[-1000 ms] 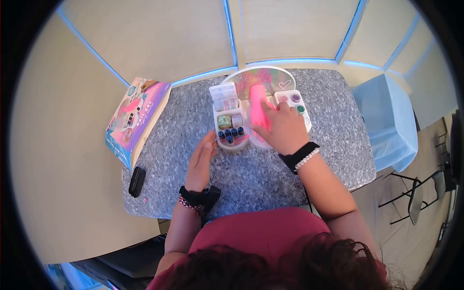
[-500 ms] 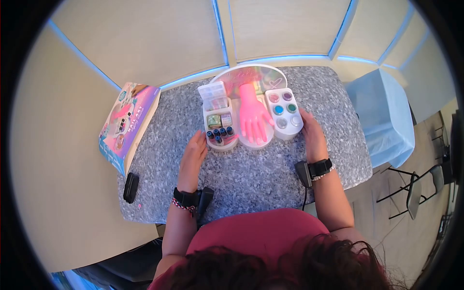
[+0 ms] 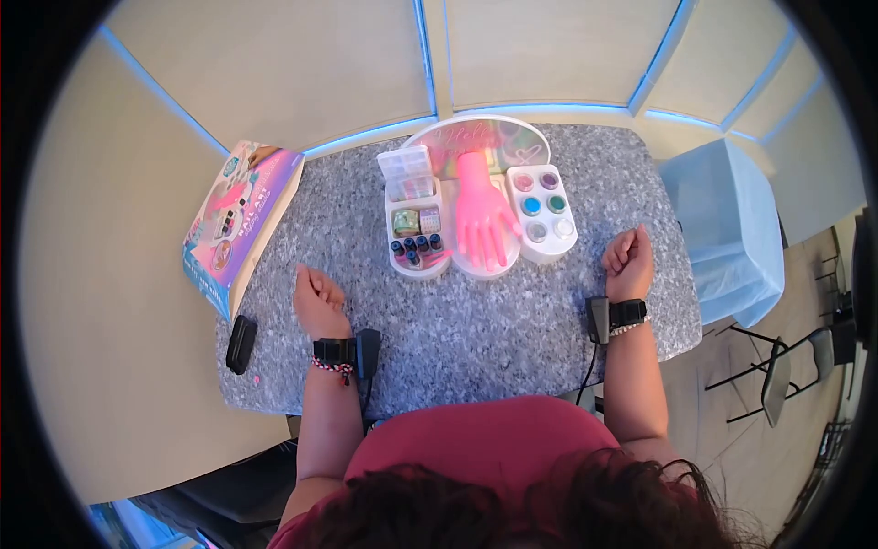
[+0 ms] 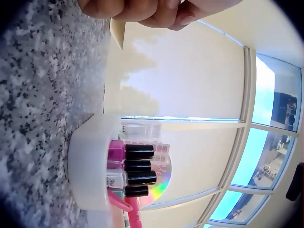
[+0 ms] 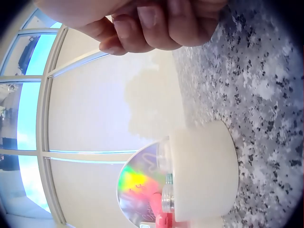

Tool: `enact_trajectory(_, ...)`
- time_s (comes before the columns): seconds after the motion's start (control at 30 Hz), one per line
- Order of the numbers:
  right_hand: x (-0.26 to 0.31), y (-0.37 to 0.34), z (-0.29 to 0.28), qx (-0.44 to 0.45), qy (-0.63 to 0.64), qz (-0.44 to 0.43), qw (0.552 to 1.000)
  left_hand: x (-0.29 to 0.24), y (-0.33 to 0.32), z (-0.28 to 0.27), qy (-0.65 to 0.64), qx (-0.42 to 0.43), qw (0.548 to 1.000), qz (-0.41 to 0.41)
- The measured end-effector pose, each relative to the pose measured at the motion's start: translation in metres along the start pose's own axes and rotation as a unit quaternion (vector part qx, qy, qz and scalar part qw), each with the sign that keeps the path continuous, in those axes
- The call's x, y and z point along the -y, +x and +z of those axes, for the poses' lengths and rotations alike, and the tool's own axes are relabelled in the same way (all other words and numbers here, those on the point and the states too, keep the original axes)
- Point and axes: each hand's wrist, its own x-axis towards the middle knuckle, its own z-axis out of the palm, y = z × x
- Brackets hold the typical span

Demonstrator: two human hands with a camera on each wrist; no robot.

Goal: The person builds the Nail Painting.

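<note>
A white nail art station (image 3: 549, 249) stands at the back of the table, a pink model hand (image 3: 480, 206) lying palm down in its middle. Its left section holds nail polish bottles (image 3: 410, 244) with dark caps, rolls (image 3: 406, 221) and a raised clear-lidded case (image 3: 404, 165). Several small glitter pots (image 3: 531, 205) fill the right section. My left hand (image 3: 320, 304) is at the table's left, apart from the station, fingers loosely curled round nothing. Off the station's right side is my right hand (image 3: 629, 263), its fingers loosely curled too and holding nothing.
A nail art box (image 3: 240, 220) leans at the table's left edge. Near it lies a black case (image 3: 240, 345). To the right are a blue-covered piece of furniture (image 3: 727, 229) and a folding chair (image 3: 777, 380). A wrist-camera cable (image 3: 587, 375) runs down at the right.
My right hand has left the pink model hand, passed the station's right side and drawn back right. My left hand has moved away from the station, leftward and toward me. Both hands' fingers have curled.
</note>
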Motion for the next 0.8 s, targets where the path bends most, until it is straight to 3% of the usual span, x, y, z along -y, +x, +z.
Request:
enact_trajectory(0.07, -0.002, 0.0, 0.004, -0.008, -0.009, 0.001, 1.0, 0.002, -0.002, 0.004, 0.023, -0.019, 1.0, 0.005)
enact_trajectory(0.37, -0.008, -0.004, 0.008, -0.028, -0.094, -0.028, 0.995, 0.012, -0.006, 0.005, 0.114, 0.039, 0.991, 0.054)
enact_trajectory(0.43, -0.012, -0.004, 0.009, -0.024, -0.119, -0.036, 0.992, 0.015, -0.008, 0.01, 0.194, 0.023, 0.977, 0.083)
enact_trajectory(0.8, -0.013, -0.007, 0.011, -0.017, -0.185, -0.048, 0.981, 0.014, -0.007, 0.009, 0.237, 0.054, 0.968, 0.063)
